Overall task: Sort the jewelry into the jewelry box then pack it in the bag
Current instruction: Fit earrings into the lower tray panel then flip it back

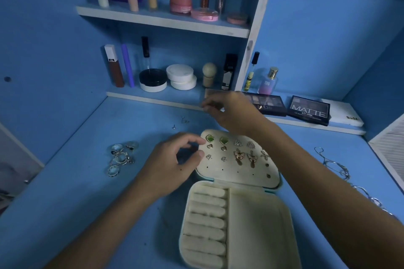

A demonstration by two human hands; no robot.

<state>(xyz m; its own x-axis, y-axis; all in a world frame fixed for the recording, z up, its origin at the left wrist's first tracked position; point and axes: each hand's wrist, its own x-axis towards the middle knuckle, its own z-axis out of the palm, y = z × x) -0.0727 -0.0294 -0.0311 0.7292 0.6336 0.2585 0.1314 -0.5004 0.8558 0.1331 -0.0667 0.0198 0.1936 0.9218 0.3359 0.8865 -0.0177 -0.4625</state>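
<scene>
A: Where is the cream velvet jewelry box (251, 214)?

B: Low in the centre of the frame, lying open on the blue bench (87, 181). Its long axis runs from the bottom edge up toward the shelves. The lid panel (240, 172), the upper half, carries pairs of earrings (231, 148) in rows, and several holes toward its right and lower part have nothing in them. The ring rolls (207, 223) in the lower half hold nothing.

A: And the hands?

B: The left hand (175, 164) sits at the lid's left edge, fingers loosely curled, thumb and forefinger close to the panel. I can't tell whether they pinch it or only steady it. The right hand (231, 111) is above the lid in the frame, over the shelf edge, fingertips drawn together toward the left. It's blurred, so whether that grip holds a small piece I cannot say.

A: What is left loose?

B: A cluster of silver rings (122, 157) at centre left, just left of the left hand. A few tiny studs (181, 121) lie up and left of the lid. Thin silver chains (341, 170) trail along the right side, beyond the right forearm.

A: So which hand takes what?

B: My guess is that the studs lie leftward from the right hand's fingertips, nearest to it. The rings are closer to the left hand. No bag shows.
</scene>
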